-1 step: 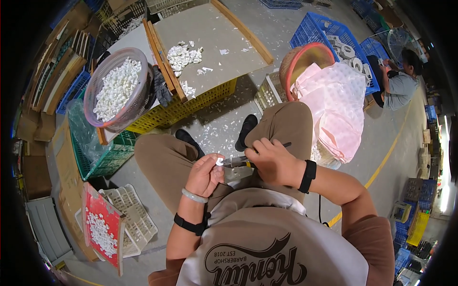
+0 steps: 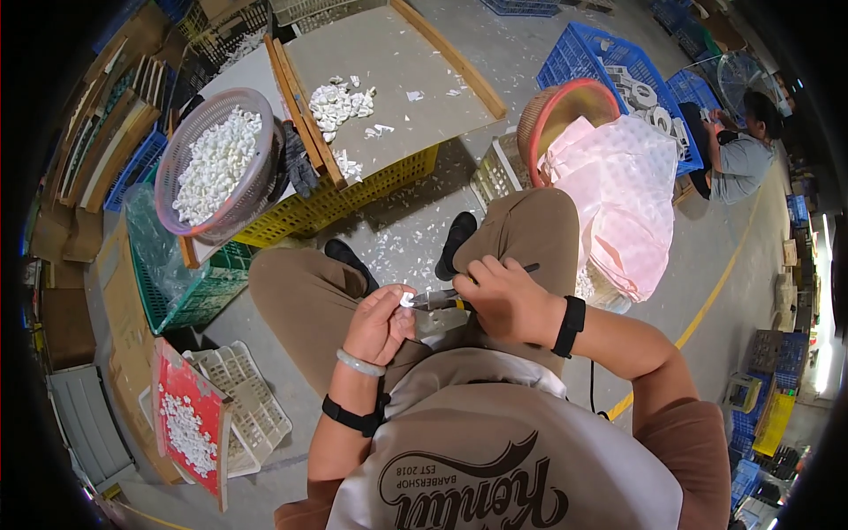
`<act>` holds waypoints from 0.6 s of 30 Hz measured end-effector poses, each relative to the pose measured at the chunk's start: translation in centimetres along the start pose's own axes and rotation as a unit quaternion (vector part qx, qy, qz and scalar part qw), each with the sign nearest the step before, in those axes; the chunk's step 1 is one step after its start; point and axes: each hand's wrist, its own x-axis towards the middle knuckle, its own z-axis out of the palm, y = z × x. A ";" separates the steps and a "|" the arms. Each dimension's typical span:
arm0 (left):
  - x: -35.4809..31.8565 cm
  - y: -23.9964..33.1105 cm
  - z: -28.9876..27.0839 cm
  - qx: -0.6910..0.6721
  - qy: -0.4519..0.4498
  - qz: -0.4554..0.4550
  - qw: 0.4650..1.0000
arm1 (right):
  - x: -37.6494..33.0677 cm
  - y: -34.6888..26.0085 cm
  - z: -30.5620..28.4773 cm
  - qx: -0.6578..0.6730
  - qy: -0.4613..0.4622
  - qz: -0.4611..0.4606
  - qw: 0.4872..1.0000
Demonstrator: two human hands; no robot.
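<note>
Between the fingertips of my left hand (image 2: 380, 322) is a small white plastic piece (image 2: 406, 299), pinched above my lap. My right hand (image 2: 505, 300) is closed round a pair of pliers (image 2: 433, 300), whose metal jaws reach left and meet the white piece or lie right beside it. Part of the pliers' handles is hidden under my right fingers; one dark handle end sticks out past them. Ahead, a pile of similar white pieces (image 2: 340, 106) lies on the grey board (image 2: 402, 66). More of them fill a pinkish mesh basket (image 2: 256, 163) at the left.
A red-topped board (image 2: 181, 380) with small white bits rests by a cream crate (image 2: 265, 415) at lower left. At right are a red-rimmed basket (image 2: 530, 124), a pink bag (image 2: 623, 203) and a blue crate (image 2: 574, 57). Another person (image 2: 742, 159) sits at far right.
</note>
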 end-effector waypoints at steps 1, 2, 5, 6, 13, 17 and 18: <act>0.0 0.0 0.0 -0.003 0.001 -0.001 1.000 | 0.0 0.1 0.1 -0.003 0.003 -0.004 1.000; 0.0 -0.1 0.0 -0.003 0.000 -0.002 1.000 | 0.1 0.2 0.2 -0.003 0.003 -0.004 1.000; 0.0 -0.2 -0.2 -0.009 -0.006 -0.012 1.000 | 0.1 0.8 0.9 0.030 -0.012 -0.009 0.999; 0.0 -0.1 -0.2 -0.002 0.000 -0.009 1.000 | 0.0 0.9 1.1 0.047 -0.011 -0.010 0.999; 0.2 -0.1 -0.4 0.000 -0.006 0.000 1.000 | -0.8 -0.2 -0.1 0.045 -0.002 0.026 0.999; 0.2 -0.2 -0.1 0.007 -0.017 0.008 1.000 | -0.6 -0.3 0.0 0.028 0.019 0.027 0.999; 0.2 -0.2 0.0 0.008 -0.010 0.007 1.000 | -0.4 -0.3 0.0 0.021 0.010 0.027 0.999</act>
